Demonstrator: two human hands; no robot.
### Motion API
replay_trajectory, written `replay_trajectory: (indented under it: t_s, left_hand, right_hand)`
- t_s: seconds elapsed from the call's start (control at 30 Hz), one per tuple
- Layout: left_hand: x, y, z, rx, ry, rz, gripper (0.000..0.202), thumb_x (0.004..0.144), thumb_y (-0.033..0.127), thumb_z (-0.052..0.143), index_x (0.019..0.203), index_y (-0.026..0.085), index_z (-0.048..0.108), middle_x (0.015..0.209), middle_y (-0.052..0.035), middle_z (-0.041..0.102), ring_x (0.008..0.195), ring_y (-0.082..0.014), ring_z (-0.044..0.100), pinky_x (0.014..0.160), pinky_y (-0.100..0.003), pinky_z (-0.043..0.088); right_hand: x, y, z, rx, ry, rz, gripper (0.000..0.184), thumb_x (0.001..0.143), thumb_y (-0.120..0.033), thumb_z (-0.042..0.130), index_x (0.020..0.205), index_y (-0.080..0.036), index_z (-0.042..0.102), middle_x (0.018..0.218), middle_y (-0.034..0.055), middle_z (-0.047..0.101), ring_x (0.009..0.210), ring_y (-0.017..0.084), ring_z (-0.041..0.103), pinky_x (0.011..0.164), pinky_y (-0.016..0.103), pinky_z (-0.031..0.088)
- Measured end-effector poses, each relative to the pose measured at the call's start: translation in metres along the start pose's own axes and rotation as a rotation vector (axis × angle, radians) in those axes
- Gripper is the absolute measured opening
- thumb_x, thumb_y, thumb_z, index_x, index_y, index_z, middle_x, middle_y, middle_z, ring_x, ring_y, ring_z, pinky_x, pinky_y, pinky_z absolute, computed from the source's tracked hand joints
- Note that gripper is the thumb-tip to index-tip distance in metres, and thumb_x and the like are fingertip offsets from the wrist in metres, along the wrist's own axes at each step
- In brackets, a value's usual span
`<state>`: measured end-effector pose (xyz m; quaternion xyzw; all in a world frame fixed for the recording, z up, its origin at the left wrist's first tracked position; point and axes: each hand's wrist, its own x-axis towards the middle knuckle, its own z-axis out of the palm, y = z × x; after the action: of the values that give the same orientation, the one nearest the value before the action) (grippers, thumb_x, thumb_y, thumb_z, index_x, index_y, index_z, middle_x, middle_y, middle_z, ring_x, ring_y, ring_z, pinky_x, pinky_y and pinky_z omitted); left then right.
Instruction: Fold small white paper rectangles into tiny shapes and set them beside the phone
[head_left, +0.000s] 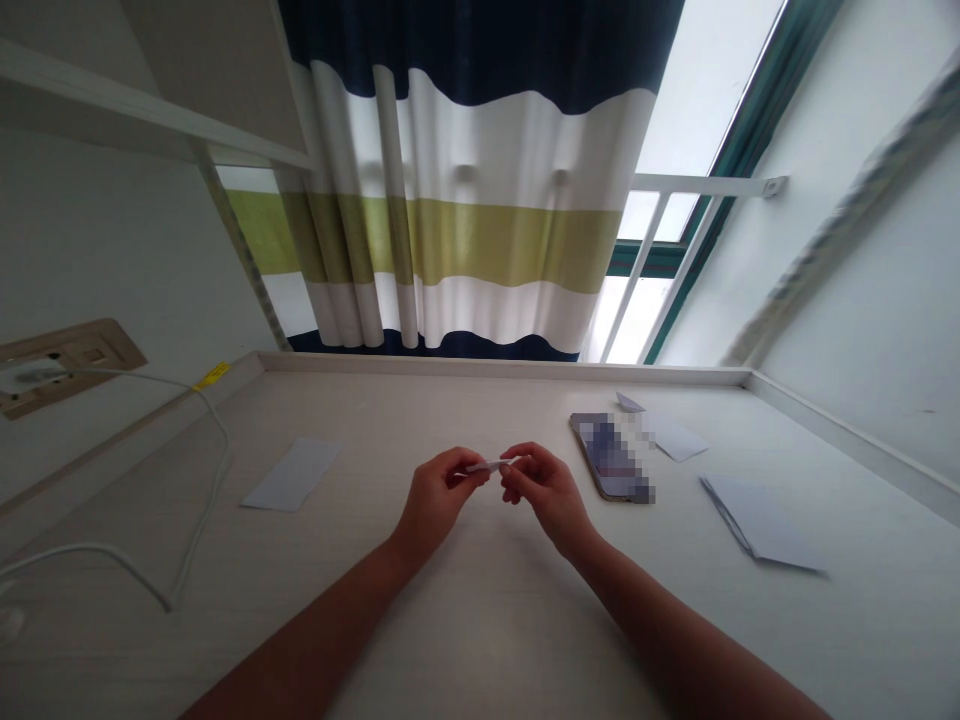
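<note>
Between my two hands, above the middle of the table (480, 600), is a small folded piece of white paper (489, 466). My left hand (442, 490) pinches its left end between thumb and fingers. At the other end, my right hand (546, 490) closes its thumb and index finger on it. Most of the paper is hidden by the fingers, so its full shape does not show. To the right of my right hand lies a phone (607, 460), its screen blurred out. A flat white sheet of paper (292, 474) rests off to the left of my left hand.
A stack of white paper (765, 525) lies at the right. Behind the phone are a loose sheet (679, 440) and a small folded paper (630, 402). A white cable (217, 480) runs from the wall socket (67, 365) at left. A raised rim (495, 368) edges the table before a striped curtain (480, 240).
</note>
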<state>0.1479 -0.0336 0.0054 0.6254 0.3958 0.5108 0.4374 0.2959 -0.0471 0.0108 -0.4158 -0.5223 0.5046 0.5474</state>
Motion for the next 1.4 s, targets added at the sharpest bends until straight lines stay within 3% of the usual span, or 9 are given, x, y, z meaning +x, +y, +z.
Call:
replay_trajectory:
  t_s: [0.1,0.2,0.3,0.5,0.67,0.87,1.07,1.2,1.4]
  left_hand:
    - [0.0002,0.003,-0.0003,-0.05,0.013,-0.009,0.008,0.067,0.02,0.061,0.073,0.017,0.063,0.083,-0.0023,0.061,0.069,-0.0132,0.059,0.06,-0.026,0.053]
    - [0.0002,0.0065,-0.0009,-0.151,-0.053,-0.102,0.015,0.067,0.019,0.057,0.081,0.016,0.063,0.08,-0.0023,0.062,0.064,-0.0126,0.059,0.06,-0.029,0.054]
    - [0.0003,0.0087,-0.0017,-0.271,-0.103,-0.129,0.021,0.071,0.023,0.052,0.086,0.014,0.064,0.083,-0.0053,0.064,0.073,-0.0174,0.061,0.063,-0.032,0.054]
    - [0.0027,0.0081,0.0003,-0.182,0.007,-0.179,0.017,0.065,0.025,0.063,0.077,0.012,0.066,0.075,-0.0044,0.066,0.071,-0.0164,0.061,0.065,-0.028,0.053]
    - [0.0037,0.0084,0.0013,-0.201,0.049,-0.159,0.026,0.062,0.023,0.067,0.086,0.015,0.061,0.06,0.0021,0.061,0.061,-0.0131,0.059,0.058,-0.026,0.052]
    - [0.004,0.0057,0.0014,-0.17,-0.038,-0.244,0.023,0.064,0.029,0.065,0.077,0.011,0.065,0.066,-0.0035,0.064,0.062,-0.0152,0.059,0.054,-0.026,0.051]
    - [0.0035,0.0024,0.002,-0.1,-0.062,-0.23,0.019,0.065,0.03,0.065,0.07,0.012,0.066,0.064,-0.0034,0.064,0.058,-0.0138,0.058,0.054,-0.025,0.05]
    - [0.0025,0.0054,0.0034,-0.174,-0.04,-0.271,0.022,0.06,0.029,0.069,0.073,0.012,0.063,0.065,-0.0028,0.064,0.06,-0.0149,0.059,0.054,-0.026,0.052]
    - [0.0042,0.0066,0.0023,-0.245,0.015,-0.322,0.018,0.062,0.026,0.068,0.07,0.011,0.063,0.066,-0.0024,0.064,0.061,-0.0126,0.059,0.058,-0.025,0.052]
  right_hand:
    - [-0.0014,-0.0022,0.0007,0.071,-0.013,-0.007,0.018,0.063,-0.03,0.067,0.073,-0.019,0.057,0.059,-0.0025,0.06,0.058,0.013,0.059,0.057,0.028,0.047]
    - [-0.0006,-0.0027,-0.0001,0.079,0.021,-0.042,0.014,0.061,-0.024,0.069,0.069,-0.019,0.058,0.064,-0.0021,0.061,0.064,0.013,0.059,0.066,0.03,0.048]
    - [0.0008,-0.0015,-0.0018,0.058,0.031,-0.075,0.01,0.062,-0.022,0.067,0.068,-0.02,0.059,0.066,-0.0023,0.06,0.065,0.013,0.058,0.069,0.031,0.049]
    - [0.0012,0.0031,-0.0028,0.019,0.006,-0.102,0.009,0.066,-0.026,0.064,0.069,-0.019,0.06,0.067,-0.0008,0.06,0.065,0.014,0.057,0.067,0.031,0.048]
    - [0.0018,0.0044,-0.0026,-0.032,0.012,-0.06,0.015,0.062,-0.026,0.069,0.068,-0.018,0.058,0.065,-0.0005,0.06,0.063,0.013,0.056,0.062,0.027,0.046]
    - [0.0022,0.0064,-0.0027,-0.081,0.002,-0.073,0.013,0.064,-0.025,0.067,0.069,-0.017,0.057,0.066,-0.0006,0.059,0.063,0.012,0.056,0.062,0.026,0.046]
    - [-0.0009,0.0053,-0.001,-0.262,-0.012,-0.177,0.014,0.066,-0.025,0.065,0.072,-0.017,0.054,0.065,-0.0006,0.057,0.061,0.012,0.054,0.06,0.026,0.046]
    - [-0.002,0.0049,-0.0011,-0.365,0.017,-0.228,0.014,0.067,-0.024,0.064,0.072,-0.017,0.054,0.066,0.0001,0.057,0.06,0.012,0.054,0.058,0.026,0.046]
    - [0.0008,0.0065,-0.0028,-0.328,0.062,-0.191,0.012,0.067,-0.024,0.063,0.073,-0.017,0.055,0.068,0.0009,0.059,0.06,0.012,0.054,0.059,0.026,0.046]
